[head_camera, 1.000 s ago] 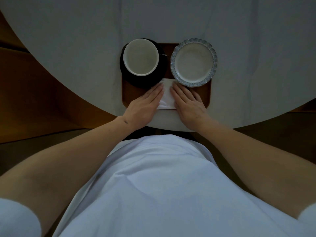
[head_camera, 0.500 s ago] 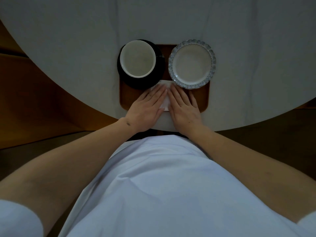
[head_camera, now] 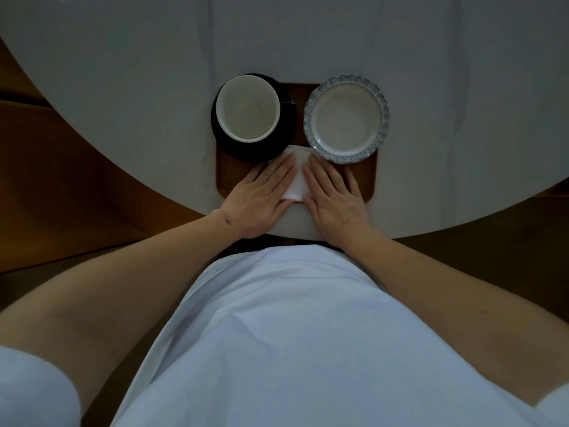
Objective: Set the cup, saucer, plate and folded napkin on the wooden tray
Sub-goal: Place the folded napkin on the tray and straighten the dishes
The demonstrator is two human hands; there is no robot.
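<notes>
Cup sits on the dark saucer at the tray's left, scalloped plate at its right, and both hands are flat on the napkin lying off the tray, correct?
Wrong on one point: in the head view the napkin lies on the tray, under both hands.

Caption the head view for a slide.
Both hands, left and right, flat on the napkin on the tray, before cup and plate.

cup (head_camera: 248, 107) and plate (head_camera: 346, 118) crowding tray's far half, table (head_camera: 123, 72) around bare
</notes>
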